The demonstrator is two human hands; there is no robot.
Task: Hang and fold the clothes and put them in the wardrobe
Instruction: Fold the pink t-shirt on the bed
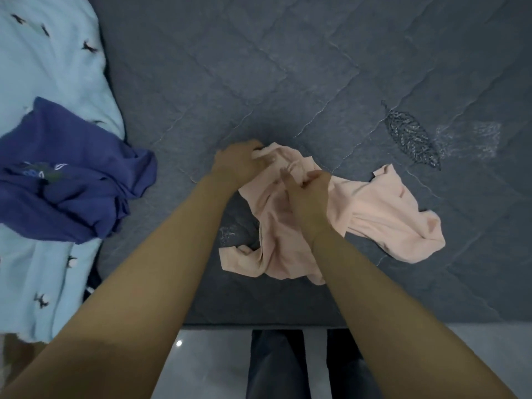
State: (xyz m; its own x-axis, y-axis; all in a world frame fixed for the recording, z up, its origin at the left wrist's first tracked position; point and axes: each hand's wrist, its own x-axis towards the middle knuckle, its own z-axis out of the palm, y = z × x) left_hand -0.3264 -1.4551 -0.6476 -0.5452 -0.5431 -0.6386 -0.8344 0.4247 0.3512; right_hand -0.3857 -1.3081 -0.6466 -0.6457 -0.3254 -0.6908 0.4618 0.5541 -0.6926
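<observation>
A crumpled pale pink garment (374, 205) lies on the grey quilted bed (259, 67) near its front edge. My left hand (239, 162) grips the garment's far left edge, fingers curled round a fold of cloth. My right hand (308, 194) sits on the middle of the garment with its fingers curled into the fabric and the thumb raised. A dark blue garment (72, 180) lies bunched at the left of the bed.
A light blue blanket with small dark figures (49, 67) covers the bed's left side, under the blue garment. A leaf pattern (411, 136) is stitched into the quilt at the right. Pale tiled floor (207, 364) and my dark trousers (276, 367) show below the bed edge.
</observation>
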